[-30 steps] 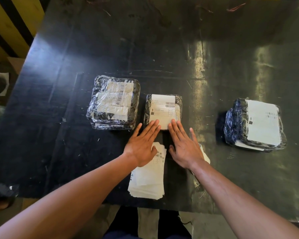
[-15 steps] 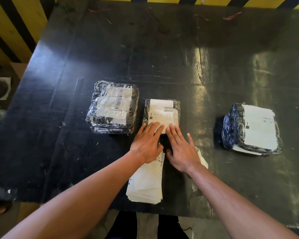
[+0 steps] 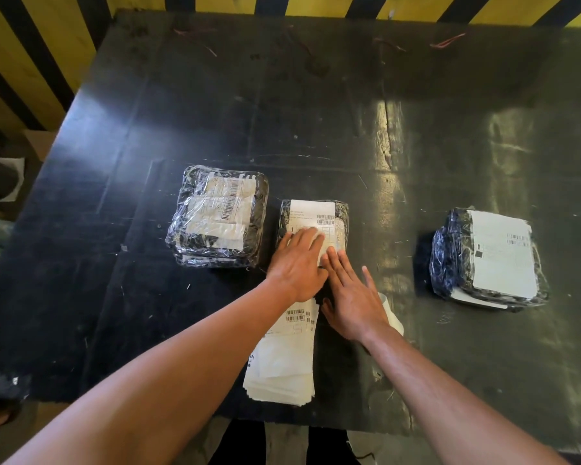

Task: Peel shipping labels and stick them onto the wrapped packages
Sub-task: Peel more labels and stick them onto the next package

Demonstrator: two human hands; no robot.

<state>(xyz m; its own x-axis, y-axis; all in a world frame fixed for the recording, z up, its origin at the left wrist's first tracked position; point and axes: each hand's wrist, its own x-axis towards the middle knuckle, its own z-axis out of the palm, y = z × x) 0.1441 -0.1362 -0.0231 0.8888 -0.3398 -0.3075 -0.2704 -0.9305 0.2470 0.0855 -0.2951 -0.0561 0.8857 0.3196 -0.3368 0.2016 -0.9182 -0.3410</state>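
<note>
A small wrapped package lies in the middle of the black table, with a white shipping label on its top. My left hand lies flat on the label's near half, fingers straight. My right hand rests flat beside it, its fingertips touching the package's near edge. A stack of white label sheets lies at the table's front edge, partly under my left wrist. A bigger wrapped package sits to the left. A labelled wrapped package sits at the right.
The black table stretches far back to a yellow and black striped wall. A scrap of white backing paper lies under my right hand. Red wire bits lie at the far edge.
Both hands have slid forward onto the middle package's label; the left hand now covers its near half. The camera view has tilted so that more of the far wall shows.
</note>
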